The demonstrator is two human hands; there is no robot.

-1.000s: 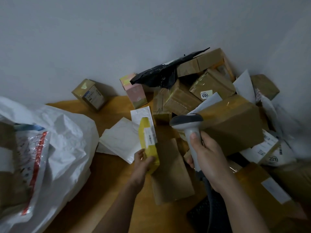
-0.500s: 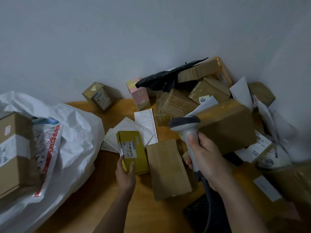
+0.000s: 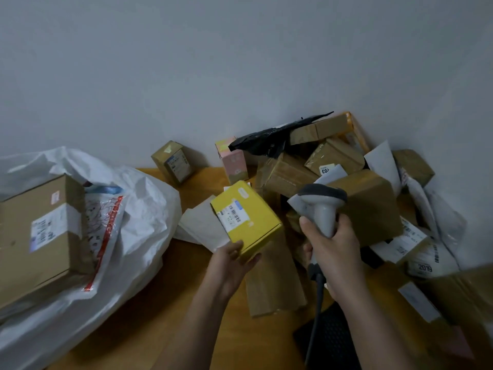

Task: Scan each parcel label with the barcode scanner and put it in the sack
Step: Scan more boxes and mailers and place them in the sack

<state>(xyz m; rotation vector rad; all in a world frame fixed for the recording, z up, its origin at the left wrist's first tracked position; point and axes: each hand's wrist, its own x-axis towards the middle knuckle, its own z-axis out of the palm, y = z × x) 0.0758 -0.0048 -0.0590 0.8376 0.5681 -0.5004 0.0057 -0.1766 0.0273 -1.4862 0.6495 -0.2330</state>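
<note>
- Gripping the barcode scanner (image 3: pixel 318 206), the right hand (image 3: pixel 334 252) has fingers wrapped round its handle, head beside the yellow parcel (image 3: pixel 246 217)
- Left hand (image 3: pixel 229 260) pinches that parcel's near end; since a second ago it was lifted, label turned up
- Sack (image 3: pixel 138 209) holds a box; pile of parcels (image 3: pixel 320 166) remains

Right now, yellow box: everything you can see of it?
The yellow box is a small cardboard carton, closed and apparently undamaged. A white barcode label with a blue strip sits on its upward face, turned toward the camera. It is tilted and lifted above the table, gripped at its near bottom corner by the left hand. The scanner head is just right of it, not touching.
</note>
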